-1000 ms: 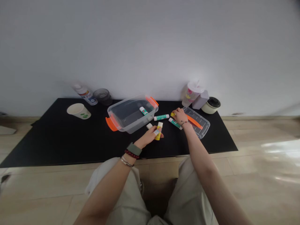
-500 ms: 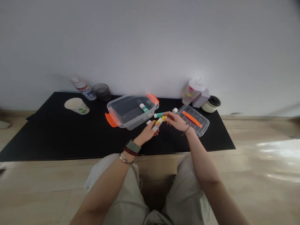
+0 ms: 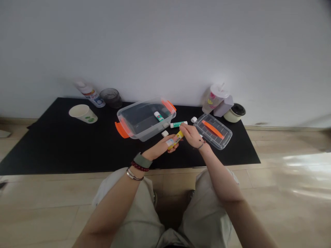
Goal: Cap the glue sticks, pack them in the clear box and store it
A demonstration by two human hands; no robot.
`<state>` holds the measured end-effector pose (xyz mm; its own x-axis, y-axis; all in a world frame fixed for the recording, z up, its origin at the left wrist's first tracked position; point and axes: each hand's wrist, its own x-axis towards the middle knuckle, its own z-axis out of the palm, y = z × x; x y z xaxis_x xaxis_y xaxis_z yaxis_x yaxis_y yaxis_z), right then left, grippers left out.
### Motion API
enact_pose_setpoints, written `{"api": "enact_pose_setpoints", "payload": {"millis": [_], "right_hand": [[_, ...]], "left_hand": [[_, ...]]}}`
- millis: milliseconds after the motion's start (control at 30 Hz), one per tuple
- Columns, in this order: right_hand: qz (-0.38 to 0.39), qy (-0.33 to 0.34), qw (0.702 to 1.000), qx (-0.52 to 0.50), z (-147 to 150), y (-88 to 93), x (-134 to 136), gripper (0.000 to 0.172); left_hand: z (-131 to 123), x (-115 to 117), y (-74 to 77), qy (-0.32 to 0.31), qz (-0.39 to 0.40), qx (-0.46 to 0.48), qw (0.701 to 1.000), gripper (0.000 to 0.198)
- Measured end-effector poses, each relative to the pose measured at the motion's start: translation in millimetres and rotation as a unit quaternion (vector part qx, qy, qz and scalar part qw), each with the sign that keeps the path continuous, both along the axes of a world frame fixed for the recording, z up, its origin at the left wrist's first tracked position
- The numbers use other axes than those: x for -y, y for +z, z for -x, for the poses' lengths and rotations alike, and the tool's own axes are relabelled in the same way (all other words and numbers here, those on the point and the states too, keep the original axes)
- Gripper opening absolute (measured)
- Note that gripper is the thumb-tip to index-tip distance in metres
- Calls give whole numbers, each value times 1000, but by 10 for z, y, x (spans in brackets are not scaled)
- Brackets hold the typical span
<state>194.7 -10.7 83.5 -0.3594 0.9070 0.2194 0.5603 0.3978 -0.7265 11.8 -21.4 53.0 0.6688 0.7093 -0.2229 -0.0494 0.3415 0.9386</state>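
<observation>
My left hand (image 3: 162, 146) is closed around the lower part of a yellow glue stick (image 3: 178, 138), which is tilted up to the right. My right hand (image 3: 191, 135) wraps round the upper end of the same stick, and its fingers hide the yellow cap there. Just beyond my hands, a green and white glue stick (image 3: 178, 124) lies on the black table (image 3: 108, 151). A white cap (image 3: 164, 133) sits left of it, and another white cap (image 3: 193, 119) is to its right. A second green glue stick (image 3: 158, 116) lies inside the clear plastic box (image 3: 152, 132).
Right of my hands lies the box's clear lid (image 3: 224, 142) with an orange handle. Behind it stand a lidded plastic cup (image 3: 214, 100), a pale box (image 3: 223, 106) and a cream pot (image 3: 232, 116). At the left are a paper cup (image 3: 84, 114), a spray can (image 3: 90, 94) and a dark glass (image 3: 111, 98).
My right hand has brought the small yellow cap onto the upper end of the glue stick, covering its white tip. Both hands are now together on the stick, which shows more of its label.
</observation>
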Motion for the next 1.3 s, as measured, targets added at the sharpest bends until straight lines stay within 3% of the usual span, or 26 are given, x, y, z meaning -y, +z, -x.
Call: {"api": "enact_pose_setpoints", "payload": {"millis": [133,233,367,467,567,667,767,833,933,1033,1100,1200,1300], "right_hand": [[-9,-33,995,93,27,-36,-11,40],[-8,-64,985,161,67,-91,-35,39],[5,-99,969,227,149,-155,-49,39],[30,-149,961,232,221,-199,-46,42],[39,-164,971,170,246,-197,-35,44],[15,-106,990,86,198,-102,-10,42],[-4,-70,995,72,140,30,27,37],[-3,-78,991,109,141,77,46,38],[21,-156,969,192,210,49,51,38],[48,-221,949,221,265,-31,36,35],[56,-213,954,203,245,-57,31,33],[31,-140,978,152,154,-18,45,32],[-12,-92,983,160,106,57,66,36]], "left_hand": [[-47,58,6,12,-51,-8,999,48],[-67,95,-6,45,-135,-65,988,40],[-64,117,-9,90,-278,-215,932,23],[-49,85,-16,109,-309,-279,902,17],[-34,24,-28,76,-246,-216,942,26],[-46,-3,-22,4,-118,-70,991,41],[-77,34,-1,11,-115,-31,993,43],[-97,70,12,47,-191,-95,976,36],[-122,97,11,107,-299,-242,917,24],[-141,76,-14,141,-337,-323,873,21],[-139,43,-35,112,-314,-301,894,23],[-104,-5,-48,5,-211,-153,965,36],[-65,-10,-29,-51,-168,-50,983,42]]}}
